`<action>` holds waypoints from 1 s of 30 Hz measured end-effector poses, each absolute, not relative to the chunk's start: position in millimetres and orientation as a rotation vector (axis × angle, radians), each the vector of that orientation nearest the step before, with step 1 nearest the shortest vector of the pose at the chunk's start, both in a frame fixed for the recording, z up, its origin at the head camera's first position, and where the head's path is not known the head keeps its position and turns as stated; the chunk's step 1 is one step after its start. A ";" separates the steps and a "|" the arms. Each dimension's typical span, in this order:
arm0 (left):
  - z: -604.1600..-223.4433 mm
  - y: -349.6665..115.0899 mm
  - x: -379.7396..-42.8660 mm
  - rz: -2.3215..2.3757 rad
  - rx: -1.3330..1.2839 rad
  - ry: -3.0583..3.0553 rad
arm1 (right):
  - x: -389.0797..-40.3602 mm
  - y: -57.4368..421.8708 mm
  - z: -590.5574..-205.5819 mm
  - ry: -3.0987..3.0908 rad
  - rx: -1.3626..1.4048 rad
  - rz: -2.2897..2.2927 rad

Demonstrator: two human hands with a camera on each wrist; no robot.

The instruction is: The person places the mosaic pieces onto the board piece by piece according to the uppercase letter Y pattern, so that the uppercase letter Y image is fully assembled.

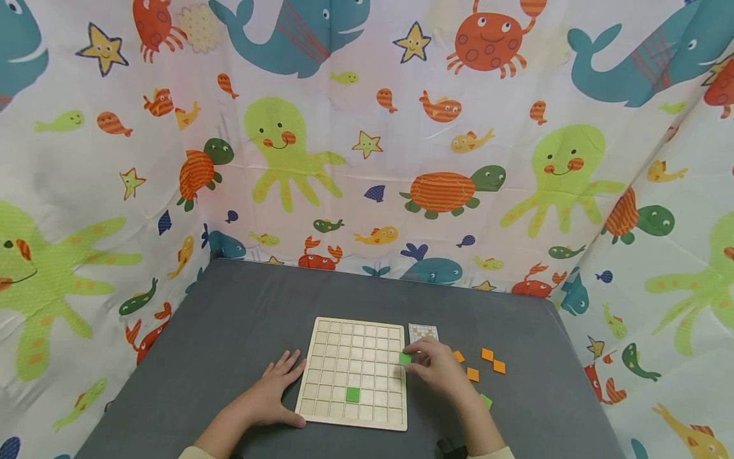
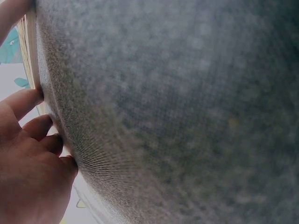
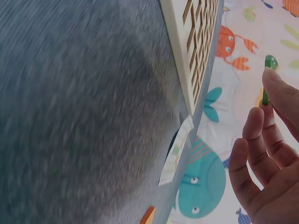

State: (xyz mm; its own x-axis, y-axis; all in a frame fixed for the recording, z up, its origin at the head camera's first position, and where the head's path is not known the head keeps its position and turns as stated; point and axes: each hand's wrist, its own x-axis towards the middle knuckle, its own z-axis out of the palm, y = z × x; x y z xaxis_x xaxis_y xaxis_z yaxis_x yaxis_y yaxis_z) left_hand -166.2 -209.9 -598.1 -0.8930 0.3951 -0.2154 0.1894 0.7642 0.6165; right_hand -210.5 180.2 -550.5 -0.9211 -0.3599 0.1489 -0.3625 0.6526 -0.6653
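A pale wooden grid board (image 1: 332, 357) lies on the grey table, with one green square tile (image 1: 352, 395) set in a cell near its front. My left hand (image 1: 269, 392) rests at the board's left side, fingers spread and straight, thumb at the front left corner. In the left wrist view, the left hand (image 2: 32, 158) touches the table beside the board's edge. Above the board's right edge, my right hand (image 1: 438, 364) pinches a second green square tile (image 1: 404, 358) between thumb and finger. The right wrist view shows this tile (image 3: 266, 79) edge-on, held clear of the board.
Behind the right hand lies a small printed grid card (image 1: 423, 331). Several orange square tiles (image 1: 499, 366) are scattered to the right. Another green tile (image 1: 486, 401) is partly hidden by the right forearm. A patterned sea-animal curtain (image 1: 367, 191) stands behind the table.
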 end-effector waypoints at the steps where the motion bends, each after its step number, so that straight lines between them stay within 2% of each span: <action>1: -598.1 -209.7 -166.2 0.865 0.450 2.627 | -210.9 177.7 -550.6 -2.850 0.636 1.140; 19: -601.7 -210.7 -161.6 0.890 0.442 2.612 | -211.5 139.9 -565.4 -2.860 0.804 1.219; 30: -600.2 -209.8 -167.4 0.859 0.438 2.623 | -210.1 108.3 -569.2 -2.939 0.787 1.235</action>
